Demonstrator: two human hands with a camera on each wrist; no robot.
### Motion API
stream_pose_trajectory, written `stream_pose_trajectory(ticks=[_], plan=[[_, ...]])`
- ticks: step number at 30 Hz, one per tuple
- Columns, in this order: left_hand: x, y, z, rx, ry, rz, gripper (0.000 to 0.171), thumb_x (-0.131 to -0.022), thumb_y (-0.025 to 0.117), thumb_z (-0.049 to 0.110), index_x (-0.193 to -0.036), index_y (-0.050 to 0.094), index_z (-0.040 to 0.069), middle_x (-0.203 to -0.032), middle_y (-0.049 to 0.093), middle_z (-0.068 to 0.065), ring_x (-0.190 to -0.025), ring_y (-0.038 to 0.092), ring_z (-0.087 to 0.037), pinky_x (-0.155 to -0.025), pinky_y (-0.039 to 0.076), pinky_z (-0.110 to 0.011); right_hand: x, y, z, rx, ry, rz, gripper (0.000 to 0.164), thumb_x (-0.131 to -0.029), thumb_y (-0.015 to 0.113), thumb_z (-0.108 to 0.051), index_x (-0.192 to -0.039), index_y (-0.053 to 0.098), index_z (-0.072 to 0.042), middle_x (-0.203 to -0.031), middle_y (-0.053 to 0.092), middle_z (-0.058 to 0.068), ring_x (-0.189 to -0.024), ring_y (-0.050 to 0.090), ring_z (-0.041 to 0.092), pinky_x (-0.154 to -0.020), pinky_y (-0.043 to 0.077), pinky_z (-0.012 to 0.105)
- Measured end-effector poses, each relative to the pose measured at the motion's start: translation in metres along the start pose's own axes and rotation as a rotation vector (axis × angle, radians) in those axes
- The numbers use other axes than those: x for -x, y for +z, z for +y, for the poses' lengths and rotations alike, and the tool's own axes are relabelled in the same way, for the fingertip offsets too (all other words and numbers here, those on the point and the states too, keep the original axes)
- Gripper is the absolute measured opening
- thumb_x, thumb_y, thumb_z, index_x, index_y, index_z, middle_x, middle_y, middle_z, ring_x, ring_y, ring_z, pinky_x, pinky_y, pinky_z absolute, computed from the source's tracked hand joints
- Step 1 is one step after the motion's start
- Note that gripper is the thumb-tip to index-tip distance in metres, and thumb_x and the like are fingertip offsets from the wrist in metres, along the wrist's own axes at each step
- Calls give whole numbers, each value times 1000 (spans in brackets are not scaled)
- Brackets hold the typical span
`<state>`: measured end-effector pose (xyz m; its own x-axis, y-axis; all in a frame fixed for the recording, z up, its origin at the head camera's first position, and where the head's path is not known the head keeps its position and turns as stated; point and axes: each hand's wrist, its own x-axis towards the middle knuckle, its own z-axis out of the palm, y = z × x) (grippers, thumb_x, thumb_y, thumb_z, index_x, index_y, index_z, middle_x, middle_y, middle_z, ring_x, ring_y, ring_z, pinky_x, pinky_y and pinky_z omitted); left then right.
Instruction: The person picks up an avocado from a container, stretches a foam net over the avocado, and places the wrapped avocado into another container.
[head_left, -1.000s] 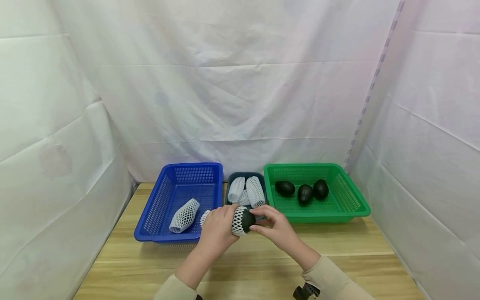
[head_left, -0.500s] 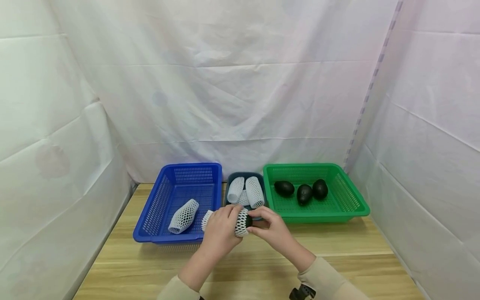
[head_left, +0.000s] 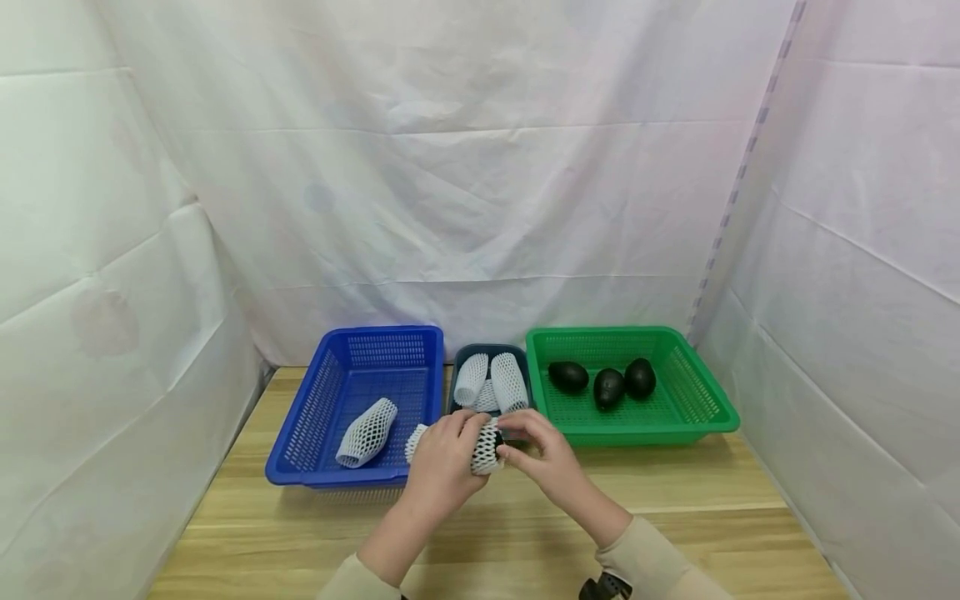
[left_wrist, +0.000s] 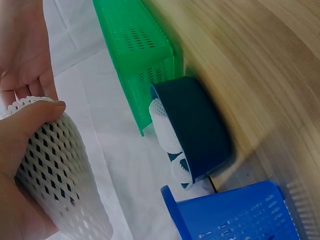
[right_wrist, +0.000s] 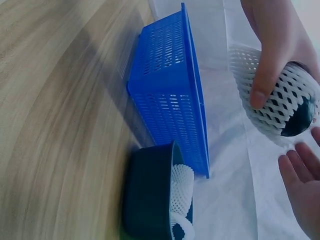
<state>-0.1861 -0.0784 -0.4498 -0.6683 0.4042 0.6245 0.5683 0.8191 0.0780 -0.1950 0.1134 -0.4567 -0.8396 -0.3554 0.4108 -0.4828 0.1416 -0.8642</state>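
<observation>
My left hand (head_left: 446,458) wraps round a white foam net sleeve (left_wrist: 65,175) with a dark avocado (right_wrist: 299,120) inside it. Through the mesh the dark skin shows, and one end of the fruit peeks out of the sleeve's right opening. At that opening is my right hand (head_left: 553,462), its thumb and fingertips spread on either side and holding the sleeve's rim. The sleeve's narrower tail (head_left: 415,440) sticks out to the left of my left hand. Both hands are above the table, in front of the small dark teal basket (left_wrist: 200,125).
A blue basket (head_left: 300,433) on the left holds a netted avocado (head_left: 367,432). Several foam net sleeves (head_left: 509,382) lie in the teal basket. In the green basket (head_left: 697,429) on the right are three bare avocados (head_left: 609,389). White cloth (head_left: 480,208) hangs behind the wooden table (head_left: 525,533).
The sleeve has come further over the avocado, so much less of its right end shows. The right hand has moved from the fruit's bare end to the sleeve's rim. Both hands shifted slightly.
</observation>
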Motion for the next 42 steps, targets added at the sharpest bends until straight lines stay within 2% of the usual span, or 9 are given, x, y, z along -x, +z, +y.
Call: stream_pose_trajectory(ticks=[3, 5, 10, 19, 24, 29, 34, 38, 42], plan=[[-1, 0, 2, 3, 10, 10, 73, -57, 92, 24, -121, 60, 10, -110, 61, -8, -95, 62, -27, -80, 54, -41, -1, 0, 0, -18, 29, -44, 53, -89, 73, -12, -136, 50, -3, -137, 47, 15, -124, 48, 31, -101, 43, 47], [-2, 0, 4, 5, 20, 14, 74, -58, 91, 25, -122, 59, 10, -110, 61, -7, -95, 62, -26, -80, 54, -41, -1, 1, -1, -33, 102, -89, 65, -87, 75, -17, -143, 43, -6, -142, 44, 12, -126, 48, 29, -100, 45, 43], [-2, 1, 9, 25, 17, 6, 72, -62, 89, 28, -124, 57, 10, -112, 60, -7, -97, 62, -26, -82, 53, -40, -1, 5, -4, -67, 219, -130, 72, -85, 77, -21, -146, 40, -9, -136, 50, 13, -114, 58, 25, -88, 53, 32], [2, -6, 1, 160, -171, -83, 95, -55, 92, 51, -133, 53, 12, -125, 59, -7, -113, 57, -28, -93, 49, -45, 2, -4, 0, 20, 131, -64, 64, -87, 74, -20, -144, 47, -10, -124, 56, 18, -99, 65, 21, -76, 57, 28], [6, -10, -4, 352, -347, -53, 89, -67, 85, 51, -137, 48, 11, -137, 51, -10, -125, 48, -32, -100, 42, -52, 4, -8, 4, 72, 33, 1, 62, -86, 74, -15, -142, 49, -8, -121, 59, 20, -96, 66, 19, -72, 57, 28], [9, -8, -4, 679, -610, -42, 92, -81, 75, 50, -149, 30, 8, -147, 37, -18, -134, 37, -36, -105, 35, -55, 4, -9, 3, 117, -54, 80, 66, -82, 77, -9, -142, 51, -9, -130, 58, 15, -100, 64, 16, -73, 57, 28], [8, -3, -5, 908, -811, -80, 99, -90, 69, 43, -154, 6, 3, -144, 40, -26, -124, 51, -38, -96, 46, -51, 3, -9, 0, 165, -156, 118, 69, -76, 78, 0, -140, 52, -3, -144, 48, 13, -125, 51, 17, -81, 53, 21], [7, -1, -4, 947, -810, -145, 90, -94, 63, 42, -151, 13, -7, -127, 57, -27, -107, 62, -35, -89, 51, -49, 2, -9, -8, 119, -255, 130, 67, -72, 76, 15, -133, 52, 10, -141, 46, 27, -132, 44, 20, -90, 49, 22], [6, 1, -2, 1105, -734, -229, 66, -102, 50, 36, -139, 34, -17, -118, 61, -30, -103, 64, -39, -88, 52, -51, 1, -9, -25, 51, -295, 118, 60, -72, 73, 21, -129, 53, 15, -135, 46, 34, -130, 46, 20, -94, 48, 27]])
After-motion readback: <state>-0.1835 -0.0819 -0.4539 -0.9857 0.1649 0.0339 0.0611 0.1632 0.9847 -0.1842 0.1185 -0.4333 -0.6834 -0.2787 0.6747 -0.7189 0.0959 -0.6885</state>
